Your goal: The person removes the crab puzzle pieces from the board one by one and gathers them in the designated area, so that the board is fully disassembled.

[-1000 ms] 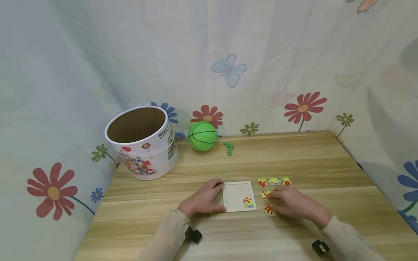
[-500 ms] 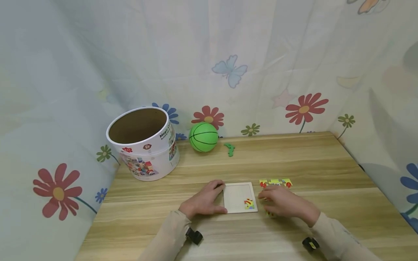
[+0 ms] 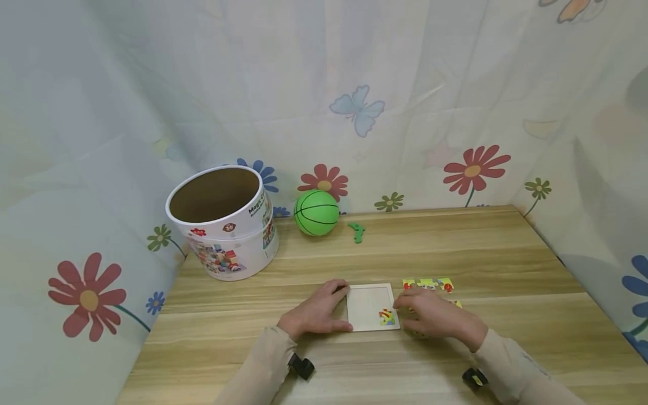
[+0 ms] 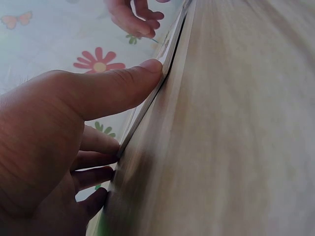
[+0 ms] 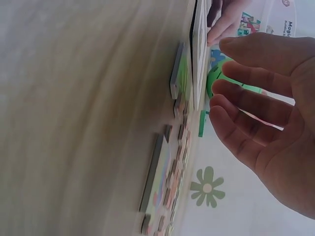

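Observation:
A square wooden puzzle tray (image 3: 363, 304) lies flat on the table, with one yellow and red puzzle piece (image 3: 387, 317) in its near right corner. My left hand (image 3: 315, 311) holds the tray's left side, thumb at the near corner and index finger at the far one. Loosely curved, the fingers of my right hand (image 3: 439, 316) hover by the tray's right edge; nothing shows between them in the right wrist view. Several loose jigsaw pieces (image 3: 427, 282) lie right of the tray, some hidden beneath that hand; the right wrist view shows more pieces (image 5: 156, 172) lying flat.
At the back left stands a white round tub (image 3: 238, 259), open at the top. A green ball (image 3: 316, 212) sits beside it, near the curtain. Just right of the ball lies a small green toy part (image 3: 357, 232). Wood-grain tabletop (image 3: 486, 242) extends to the right.
My right hand has moved left from over the loose pieces to the tray's right edge. The left hand stays on the tray, and the piece inside it has not moved.

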### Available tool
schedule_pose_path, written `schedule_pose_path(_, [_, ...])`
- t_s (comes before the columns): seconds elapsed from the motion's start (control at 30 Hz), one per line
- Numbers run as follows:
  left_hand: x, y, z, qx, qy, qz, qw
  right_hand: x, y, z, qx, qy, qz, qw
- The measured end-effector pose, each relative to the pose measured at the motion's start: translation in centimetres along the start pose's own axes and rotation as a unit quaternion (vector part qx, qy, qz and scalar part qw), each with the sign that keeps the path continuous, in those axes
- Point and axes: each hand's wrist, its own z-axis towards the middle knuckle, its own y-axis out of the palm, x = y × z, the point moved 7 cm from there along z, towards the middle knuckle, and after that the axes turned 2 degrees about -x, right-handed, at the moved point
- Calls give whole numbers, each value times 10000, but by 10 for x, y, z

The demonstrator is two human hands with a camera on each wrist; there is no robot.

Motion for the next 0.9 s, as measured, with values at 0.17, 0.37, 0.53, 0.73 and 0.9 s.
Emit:
schedule_pose_path(0.17, [-1, 1, 0, -1, -10, 9, 10000, -3, 2, 4, 18, -78, -2, 10000])
schedule_pose_path(0.37, [-2, 2, 1, -8, -46, -10, 10000, -4, 6, 9, 66, -128, -11, 9999])
schedule_pose_path(0.53, [-2, 2, 1, -14, -60, -22, 10000, -3, 9, 12, -36, -4, 70, 10000])
schedule_pose_path(0.73, [-2, 2, 2, -3, -53, 30, 10000, -8, 10, 16, -68, -177, 86, 9998])
schedule_pose_path(0.9, [-1, 1, 2, 25, 4, 46, 10000, -11, 12, 19, -131, -269, 4, 9996])
